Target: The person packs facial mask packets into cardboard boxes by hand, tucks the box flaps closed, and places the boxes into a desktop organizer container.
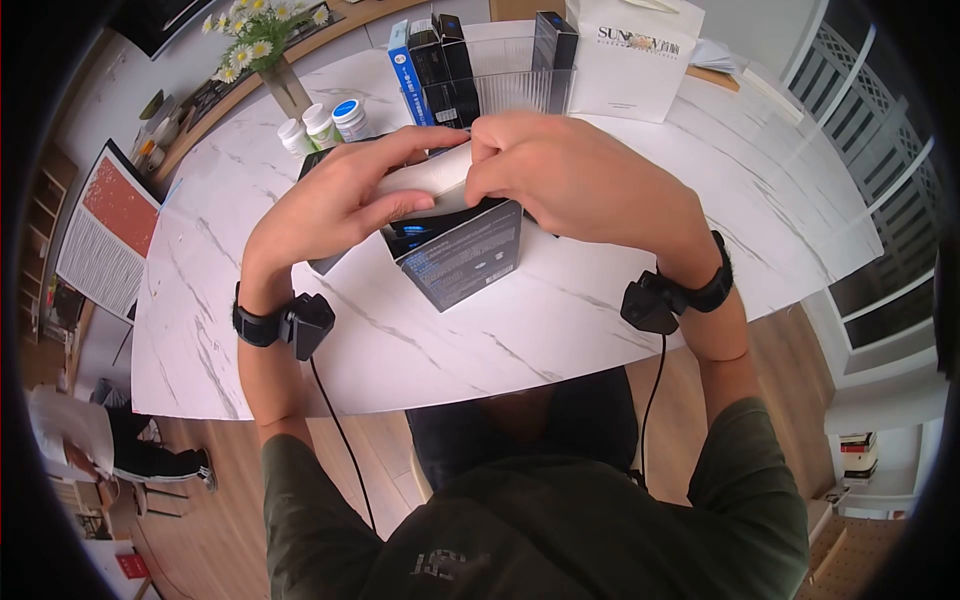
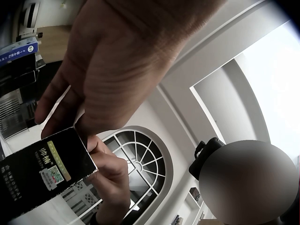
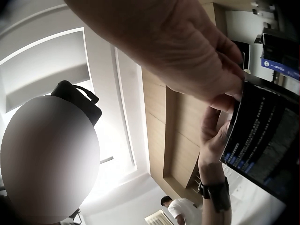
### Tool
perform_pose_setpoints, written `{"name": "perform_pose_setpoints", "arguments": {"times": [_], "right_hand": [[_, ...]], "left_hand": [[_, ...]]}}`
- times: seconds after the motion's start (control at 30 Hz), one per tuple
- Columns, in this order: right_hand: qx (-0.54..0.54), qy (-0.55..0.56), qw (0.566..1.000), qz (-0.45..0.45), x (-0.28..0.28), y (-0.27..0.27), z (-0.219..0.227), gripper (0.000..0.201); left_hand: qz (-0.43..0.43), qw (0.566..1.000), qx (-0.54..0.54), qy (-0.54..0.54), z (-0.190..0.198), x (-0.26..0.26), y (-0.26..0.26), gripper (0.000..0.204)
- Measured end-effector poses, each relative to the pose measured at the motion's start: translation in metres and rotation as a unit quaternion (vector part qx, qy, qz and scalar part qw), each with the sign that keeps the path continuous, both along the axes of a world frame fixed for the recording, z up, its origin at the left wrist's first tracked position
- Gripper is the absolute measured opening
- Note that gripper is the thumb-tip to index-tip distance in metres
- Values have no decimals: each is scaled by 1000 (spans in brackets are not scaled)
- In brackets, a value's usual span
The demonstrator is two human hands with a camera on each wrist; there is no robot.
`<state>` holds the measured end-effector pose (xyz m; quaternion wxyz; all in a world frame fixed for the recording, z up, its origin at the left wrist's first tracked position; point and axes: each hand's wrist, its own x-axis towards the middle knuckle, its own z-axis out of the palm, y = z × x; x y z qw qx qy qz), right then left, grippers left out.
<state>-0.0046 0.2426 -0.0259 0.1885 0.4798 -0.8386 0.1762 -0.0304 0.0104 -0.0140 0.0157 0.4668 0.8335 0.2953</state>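
A dark printed box (image 1: 465, 262) stands on the table in front of the body, its top open and a blue-marked dark inside showing. Right over that opening, both hands hold a smooth white piece (image 1: 432, 184) whose kind cannot be made out. My left hand (image 1: 330, 200) pinches its left end, thumb along the near side and fingers across the far side. Curled fingers of my right hand (image 1: 590, 178) grip the other end. In the left wrist view the box (image 2: 49, 171) shows a label with a square code; in the right wrist view its side (image 3: 262, 131) carries lines of small print.
Three small bottles (image 1: 322, 127) and a vase of daisies (image 1: 285, 85) stand at the back left. Behind the hands are upright boxes (image 1: 455, 70), a clear ribbed organizer (image 1: 510, 85) and a white paper bag (image 1: 632, 60). A person (image 1: 75, 430) is off to the left.
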Motion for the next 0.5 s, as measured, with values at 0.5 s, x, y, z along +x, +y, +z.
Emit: {"name": "perform_pose_setpoints", "arguments": {"times": [0.5], "right_hand": [[-27, 10, 999, -25, 3, 1, 4, 8]], "left_hand": [[-8, 998, -43, -33, -1, 1, -1, 67]]}}
